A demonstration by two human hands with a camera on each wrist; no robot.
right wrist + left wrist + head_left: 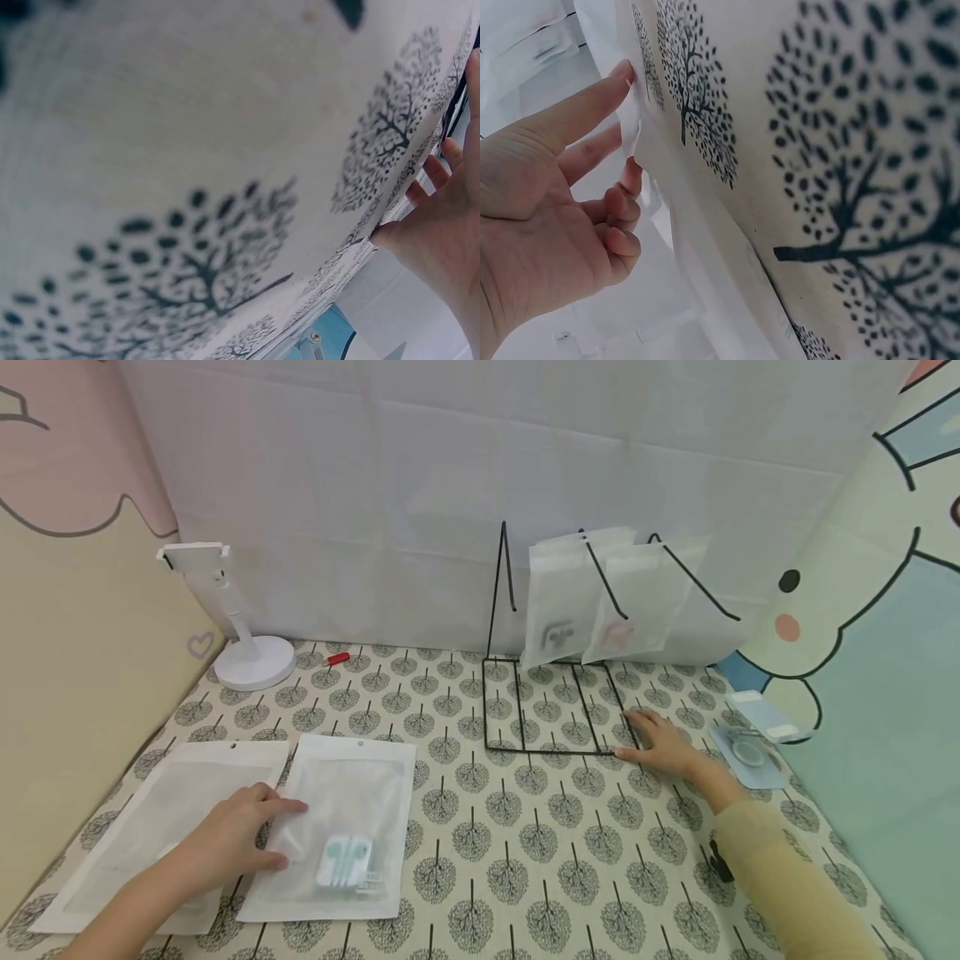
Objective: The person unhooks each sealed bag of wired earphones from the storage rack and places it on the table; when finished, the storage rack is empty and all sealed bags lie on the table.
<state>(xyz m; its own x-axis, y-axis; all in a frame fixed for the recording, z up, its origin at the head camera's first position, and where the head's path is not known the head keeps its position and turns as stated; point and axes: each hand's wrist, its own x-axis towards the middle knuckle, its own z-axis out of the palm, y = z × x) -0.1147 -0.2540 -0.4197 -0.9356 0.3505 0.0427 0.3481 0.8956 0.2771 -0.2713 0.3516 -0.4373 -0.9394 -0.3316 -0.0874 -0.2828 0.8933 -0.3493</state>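
My left hand (232, 835) is at the near edge of a frosted white pouch (367, 793) lying flat, with boxed earphones (345, 860) showing through it. Thumb and index finger stand on either side of the pouch's buckled left edge; in the left wrist view the pouch edge (634, 124) rises between them and hides the index fingertip. My right hand (660, 743) touches the front right corner of a black wire rack (551, 752), its fingers spread along the side wire. Two groups of pouches (562, 593) hang on the rack's prongs.
A second flat pouch (180, 777) lies under my left forearm. At the back left stands a white phone stand (255, 664), with a small red object (338, 658) beside it. A pale blue and clear holder (750, 752) sits right of my right hand.
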